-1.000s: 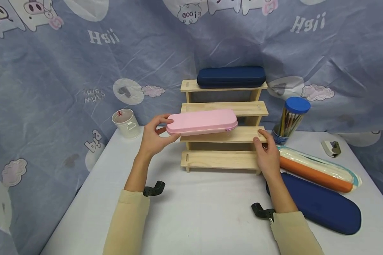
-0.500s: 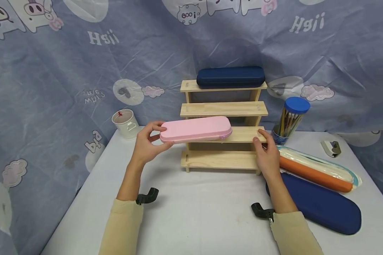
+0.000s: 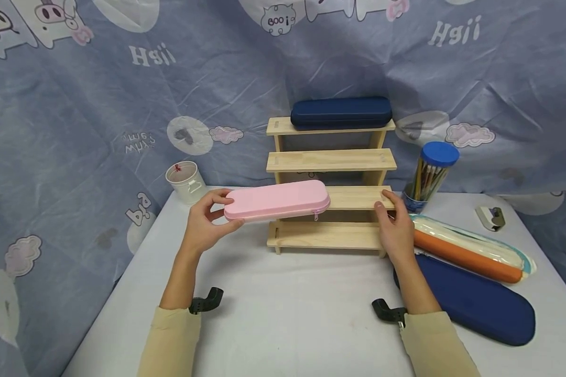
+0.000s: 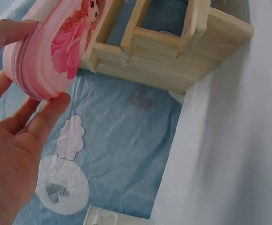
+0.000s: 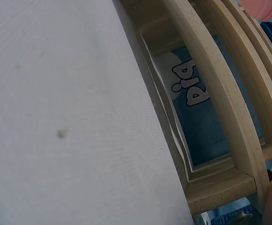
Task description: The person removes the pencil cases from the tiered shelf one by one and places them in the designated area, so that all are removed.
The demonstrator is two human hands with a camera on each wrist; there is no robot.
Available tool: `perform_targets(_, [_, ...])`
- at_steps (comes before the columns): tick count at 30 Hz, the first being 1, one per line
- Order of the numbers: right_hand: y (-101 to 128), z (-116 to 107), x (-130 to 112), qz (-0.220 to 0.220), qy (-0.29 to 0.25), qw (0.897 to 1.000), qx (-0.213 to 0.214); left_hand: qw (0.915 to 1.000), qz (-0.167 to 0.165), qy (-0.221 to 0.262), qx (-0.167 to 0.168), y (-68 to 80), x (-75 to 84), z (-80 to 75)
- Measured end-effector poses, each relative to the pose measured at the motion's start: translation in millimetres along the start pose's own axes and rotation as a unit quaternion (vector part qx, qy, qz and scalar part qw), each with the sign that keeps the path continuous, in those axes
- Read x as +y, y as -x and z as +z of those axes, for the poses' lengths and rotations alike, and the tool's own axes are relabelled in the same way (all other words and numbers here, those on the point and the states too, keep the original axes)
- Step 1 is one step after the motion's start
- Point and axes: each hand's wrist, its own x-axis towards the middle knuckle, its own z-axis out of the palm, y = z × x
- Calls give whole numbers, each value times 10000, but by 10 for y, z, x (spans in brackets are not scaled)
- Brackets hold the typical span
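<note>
— While you hold that case, what stands around it?

— I have my left hand [image 3: 203,222] pinched on the left end of the pink pencil case [image 3: 276,200], thumb beneath and fingers over the top; the case hangs level in the air, in front of the left part of the wooden rack [image 3: 331,159], at the height of its second step from the bottom; its right end overlaps that step in the head view, and I cannot tell whether it touches the wood; the left wrist view shows a printed figure in a pink dress on the case's face.

— And your other hand?

— My right hand [image 3: 396,230] rests on the right end of that same step, fingers curled over the wood and gripping it; just right of it lie an orange case [image 3: 462,255] in a clear sleeve and, nearer me, a large dark blue pouch [image 3: 476,306] flat on the table [image 3: 287,314].

— Which containers do you see, and what do they hold?

— A clear tube with a blue lid [image 3: 431,175] stands beside the rack's right post, full of upright pencils; a white cup [image 3: 187,181] stands at the table's far left corner; I cannot see inside it; the rack's top step carries a dark blue case [image 3: 341,112]; a small stapler [image 3: 489,218] sits far right.
</note>
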Motion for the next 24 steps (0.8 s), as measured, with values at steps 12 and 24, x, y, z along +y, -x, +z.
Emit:
perform_targets(12, [30, -23, -15, 78, 70, 9999, 5, 9996, -258, -37, 58, 145, -27, -99])
perform_targets(24, [1, 12, 17, 5, 19, 10000, 27, 9992, -301, -201, 155, 263, -126, -230])
